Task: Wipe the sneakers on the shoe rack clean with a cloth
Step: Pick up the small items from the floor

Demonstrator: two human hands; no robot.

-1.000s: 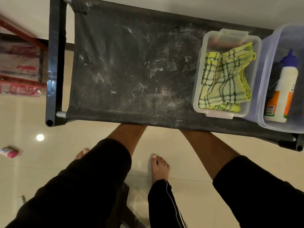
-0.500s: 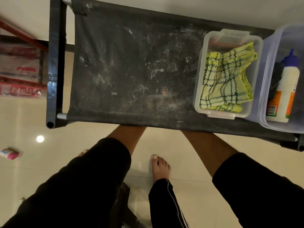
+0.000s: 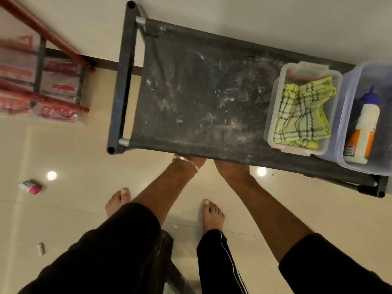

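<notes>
A dusty black fabric shoe rack (image 3: 191, 98) stands in front of me, seen from above. A yellow checked cloth (image 3: 303, 115) lies crumpled in a clear plastic box (image 3: 273, 115) on the rack's right part. Both my forearms reach under the front edge of the top shelf. My left wrist (image 3: 186, 164) with its bracelet shows at the edge, and my right wrist (image 3: 229, 166) beside it. Both hands are hidden beneath the shelf. No sneakers are visible.
A bluish tub (image 3: 345, 115) at the rack's right end holds a white bottle with a blue cap (image 3: 364, 124). A red-framed rack with red packets (image 3: 55, 96) stands at the left. A pink item (image 3: 31, 187) lies on the tiled floor. My bare feet stand before the rack.
My view has pulled back and turned left, showing the rack's far left corner. My arms have drawn back a little and closer together, so both wrists now show at the shelf edge.
</notes>
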